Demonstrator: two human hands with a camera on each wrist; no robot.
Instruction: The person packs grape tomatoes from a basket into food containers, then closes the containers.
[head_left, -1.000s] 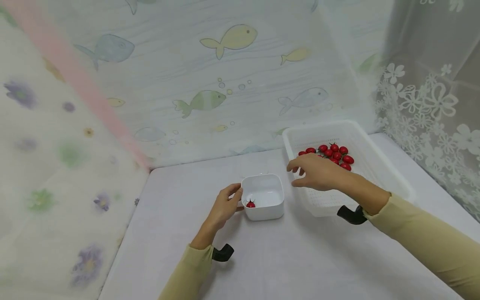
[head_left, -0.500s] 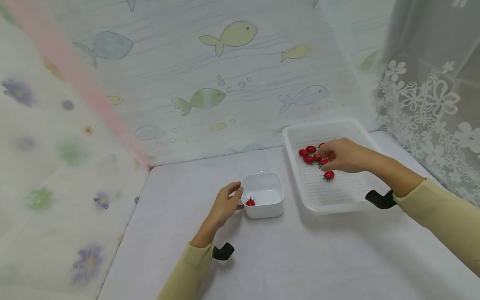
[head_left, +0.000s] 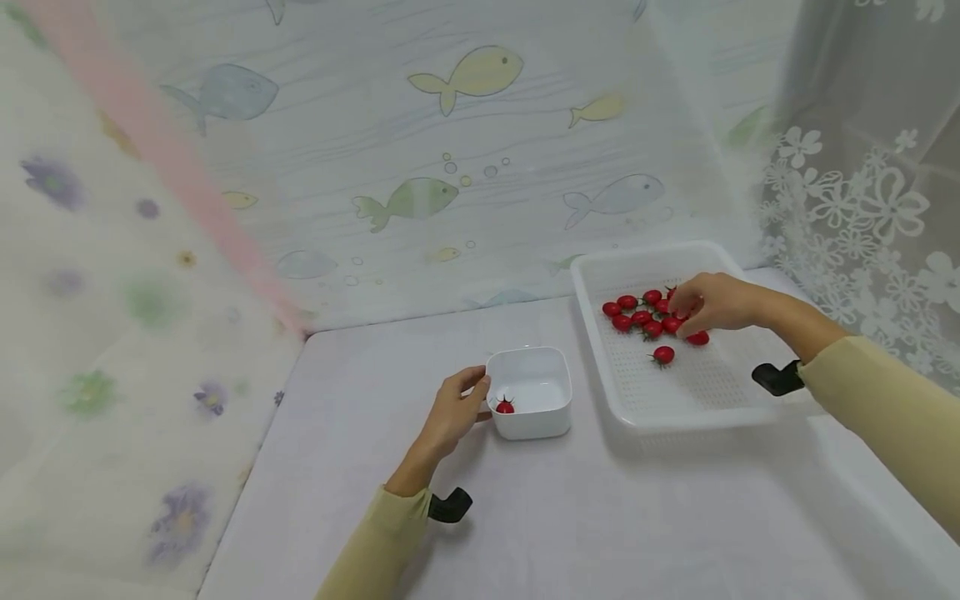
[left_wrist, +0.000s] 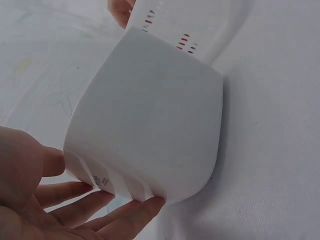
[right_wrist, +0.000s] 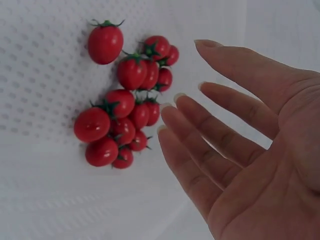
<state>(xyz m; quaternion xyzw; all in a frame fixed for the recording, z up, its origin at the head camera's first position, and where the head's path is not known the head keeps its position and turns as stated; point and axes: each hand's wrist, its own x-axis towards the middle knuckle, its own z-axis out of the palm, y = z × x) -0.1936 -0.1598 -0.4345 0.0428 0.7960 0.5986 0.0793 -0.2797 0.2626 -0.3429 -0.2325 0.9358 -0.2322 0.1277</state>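
Head view: your left hand [head_left: 452, 410] rests against the near-left side of the bowl [head_left: 534, 392], fingers loosely extended along its wall rather than clamped — a steadying touch, by the look of it, so the bowl keeps its place on the table [head_left: 525, 517]. The left wrist view agrees: straight fingers [left_wrist: 125, 217] lie under and beside the bowl's [left_wrist: 150, 125] rounded wall, not curled round it. One tomato [head_left: 505, 407] sits inside the bowl, in its near-left corner, green stem up.

Your right hand [head_left: 712, 302] is over the far part of the tray [head_left: 592, 333], right at the cluster of tomatoes [head_left: 637, 315]. In the right wrist view the hand [right_wrist: 250, 150] is spread flat with relaxed fingers [right_wrist: 210, 135], holding nothing — the tomatoes [right_wrist: 125, 110] lie just beside the fingertips, apart from them.

The tray sits with its long axis running from you toward the fish curtain [head_left: 450, 167], just right of the bowl, presumably so the reach between them is short. One stray tomato [head_left: 663, 355] lies nearer you than the cluster. The tomatoes are slightly oval and point every which way; several show their green stems turned up or sideways.
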